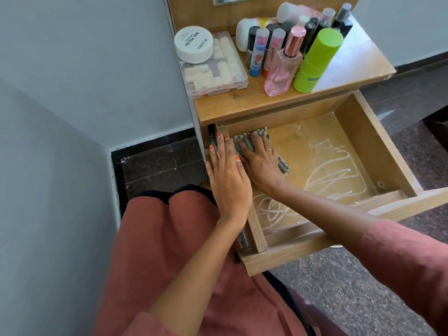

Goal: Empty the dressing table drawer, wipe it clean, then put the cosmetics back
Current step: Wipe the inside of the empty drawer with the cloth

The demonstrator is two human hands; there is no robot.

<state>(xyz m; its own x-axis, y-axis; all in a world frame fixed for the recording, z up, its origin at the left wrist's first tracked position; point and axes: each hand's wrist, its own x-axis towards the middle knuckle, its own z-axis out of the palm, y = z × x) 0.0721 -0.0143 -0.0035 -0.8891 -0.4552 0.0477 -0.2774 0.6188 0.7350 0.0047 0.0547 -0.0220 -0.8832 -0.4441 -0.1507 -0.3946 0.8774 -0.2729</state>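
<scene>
The drawer [378, 151] stands open and empty at centre frame, with the cosmetics [291, 52] on the bench [242, 103] above. The right hand [258, 161] presses a cloth [283, 164] with flat, spread fingers into the upper-left corner, and the left hand [228, 183] rests straight-fingered on the drawer's left wall. Overlapping firm strokes toward the white streaks [327, 170] would likely clean best.

Smooth wood-grain laminate throughout the drawer [378, 146], low sheen, bottom panel smeared with chalky white streaks. Woven striped cloth [284, 164], matt, at ten o'clock inside. Above, at eleven o'clock, clear glossy plastic box [218, 76]; at twelve, glassy pink perfume bottle [282, 71], shiny metallic cap; beside, matt green plastic bottle [315, 64].
</scene>
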